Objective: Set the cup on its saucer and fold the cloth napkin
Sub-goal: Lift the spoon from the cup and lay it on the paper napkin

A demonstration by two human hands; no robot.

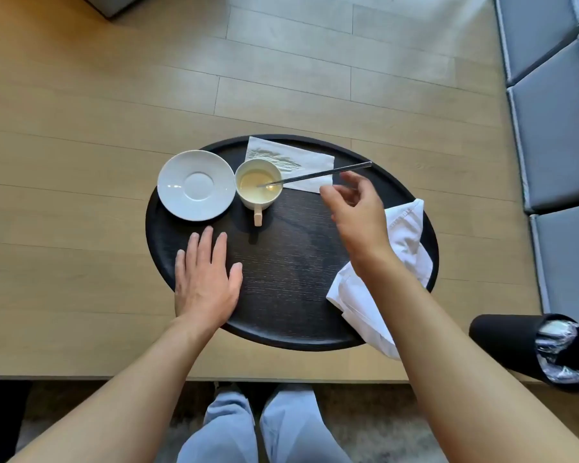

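Still unset, the cup (pixel 258 184) stood on the tray (pixel 281 262) beside its saucer (pixel 196 185).
Both my hands were empty: left hand (pixel 205 279) flat, right hand (pixel 355 208) loosely curled near the spoon (pixel 318 175); nudging it could, I judged, spill the seemingly full cup, while the cloth napkin (pixel 405 235) lay crumpled.

No readable text, label, brand, number or sign anywhere, whether on cup (pixel 258 184), saucer (pixel 196 185), cloth napkin (pixel 405 235), paper napkin (pixel 310 162) or tray (pixel 281 285).

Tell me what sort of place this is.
Probably a lounge or living room: a low wooden table holding a black tray with a cup, and grey cushioned seating beside it.
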